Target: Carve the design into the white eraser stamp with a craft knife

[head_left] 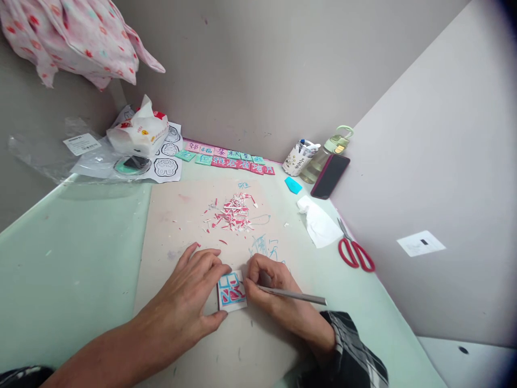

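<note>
Your left hand (194,293) lies flat, fingers spread, pinning the small carved block (231,291) at six o'clock on the mat (169,215). Your right hand (269,285) is curled tight round the carving knife (293,295). The block looks light, rubbery and slide-prone: hold it by its edges.

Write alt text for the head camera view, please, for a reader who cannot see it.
The left hand pins a small carved block on a mat while the right hand grips a carving tool at its edge. Beyond lie shavings, finished blocks and red scissors.
</note>
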`<state>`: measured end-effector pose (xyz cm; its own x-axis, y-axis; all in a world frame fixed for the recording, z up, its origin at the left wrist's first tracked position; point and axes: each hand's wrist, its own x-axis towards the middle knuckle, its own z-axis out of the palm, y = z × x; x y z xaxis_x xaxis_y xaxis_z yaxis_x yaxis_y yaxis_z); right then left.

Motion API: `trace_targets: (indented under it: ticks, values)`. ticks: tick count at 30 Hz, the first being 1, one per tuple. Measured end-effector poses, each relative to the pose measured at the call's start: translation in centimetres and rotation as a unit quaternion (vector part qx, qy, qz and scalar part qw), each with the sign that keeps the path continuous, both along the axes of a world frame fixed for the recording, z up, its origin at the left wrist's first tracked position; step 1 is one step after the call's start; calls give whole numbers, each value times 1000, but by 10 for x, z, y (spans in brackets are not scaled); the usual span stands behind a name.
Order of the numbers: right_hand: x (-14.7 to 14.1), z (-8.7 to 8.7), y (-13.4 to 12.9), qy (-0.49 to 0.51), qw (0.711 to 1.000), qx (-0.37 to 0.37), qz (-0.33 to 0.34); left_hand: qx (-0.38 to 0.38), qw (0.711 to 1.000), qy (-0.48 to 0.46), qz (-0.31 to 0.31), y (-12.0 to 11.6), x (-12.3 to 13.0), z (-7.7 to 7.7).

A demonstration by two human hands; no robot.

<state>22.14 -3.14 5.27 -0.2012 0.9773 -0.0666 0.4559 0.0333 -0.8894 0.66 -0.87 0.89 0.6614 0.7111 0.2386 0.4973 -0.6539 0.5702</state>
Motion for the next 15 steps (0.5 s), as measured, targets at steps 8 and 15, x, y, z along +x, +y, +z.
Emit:
trace_targets:
  ticks: [8,15]
  values:
    - [0,-5,-1,5,1000,-7,6,1,1000,1,3,1,0,0]
    - [0,-6,-1,-8,1000,4,-1,6,1000,-1,6,0,1,0]
